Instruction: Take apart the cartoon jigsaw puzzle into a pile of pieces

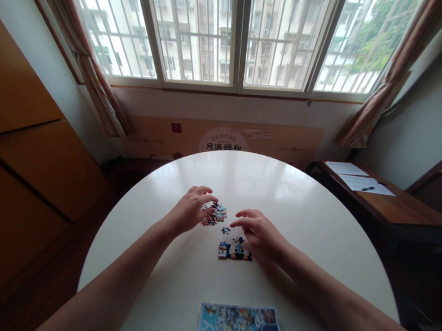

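Observation:
A small heap of loose jigsaw pieces [214, 214] lies near the middle of a round white table [297, 211]. My left hand [190, 209] rests at the heap's left edge, fingers curled and fingertips touching the pieces. My right hand [258, 232] lies palm down to the right, fingers stretched toward the left, above a short joined strip of pieces [233, 252]. Two single pieces [225, 230] sit between the heap and the strip. Whether either hand pinches a piece I cannot make out.
The colourful puzzle picture card [240, 327] lies at the table's near edge. A brown side desk [385, 199] with papers and a pen stands at the right. Wooden cabinets fill the left. A barred window and curtains are behind the table.

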A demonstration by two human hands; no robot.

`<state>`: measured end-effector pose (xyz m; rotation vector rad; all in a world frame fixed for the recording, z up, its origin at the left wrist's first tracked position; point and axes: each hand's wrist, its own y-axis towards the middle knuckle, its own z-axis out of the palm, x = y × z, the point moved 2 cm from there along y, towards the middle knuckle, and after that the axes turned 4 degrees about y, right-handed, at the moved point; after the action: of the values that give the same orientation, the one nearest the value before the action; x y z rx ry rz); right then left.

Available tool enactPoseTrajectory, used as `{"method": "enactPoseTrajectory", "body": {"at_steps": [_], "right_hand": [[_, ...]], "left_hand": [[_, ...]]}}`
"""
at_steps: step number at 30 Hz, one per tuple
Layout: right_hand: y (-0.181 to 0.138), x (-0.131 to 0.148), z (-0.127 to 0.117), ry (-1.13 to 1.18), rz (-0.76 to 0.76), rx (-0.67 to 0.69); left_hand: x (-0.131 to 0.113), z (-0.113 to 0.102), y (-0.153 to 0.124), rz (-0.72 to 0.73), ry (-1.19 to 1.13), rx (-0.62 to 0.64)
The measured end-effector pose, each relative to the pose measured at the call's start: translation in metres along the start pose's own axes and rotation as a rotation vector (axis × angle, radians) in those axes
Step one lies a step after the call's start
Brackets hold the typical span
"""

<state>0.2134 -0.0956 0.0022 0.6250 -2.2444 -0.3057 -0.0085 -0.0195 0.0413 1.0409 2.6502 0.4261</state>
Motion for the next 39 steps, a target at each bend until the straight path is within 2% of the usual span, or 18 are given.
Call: {"method": "enactPoseTrajectory", "body": {"at_steps": [3, 6, 10, 14, 18, 22, 31, 39], "right_hand": [[-0.002, 0.001, 0.003, -0.163, -0.003, 0.121], [-0.003, 0.002, 0.004, -0.223, -0.031, 0.168], [-0.002, 0.002, -0.001, -0.234, -0.021, 0.123], [-0.001, -0.003, -0.011, -0.173, 0.06, 0.02], [0.0, -0.008, -0.014, -0.153, 0.119, -0.017], [0.0, -0.009, -0.013, -0.159, 0.14, -0.027], [0.004, -0.007, -0.015, -0.089, 0.1, -0.093], [0.004, -0.007, -0.016, -0.072, 0.101, -0.107]], "left_hand": [[0.003, 0.011, -0.001, -0.032, 0.001, 0.063], [0.004, 0.012, -0.002, -0.047, -0.017, 0.078], [0.003, -0.001, -0.001, -0.065, -0.052, -0.049], [-0.012, -0.008, 0.0, -0.005, -0.099, -0.144], [-0.038, 0.005, -0.002, 0.121, -0.084, -0.055], [-0.053, 0.021, -0.003, 0.147, -0.019, 0.015], [-0.05, 0.033, -0.004, 0.223, 0.027, 0.094], [-0.052, 0.021, -0.002, 0.247, 0.077, 0.127]]}}
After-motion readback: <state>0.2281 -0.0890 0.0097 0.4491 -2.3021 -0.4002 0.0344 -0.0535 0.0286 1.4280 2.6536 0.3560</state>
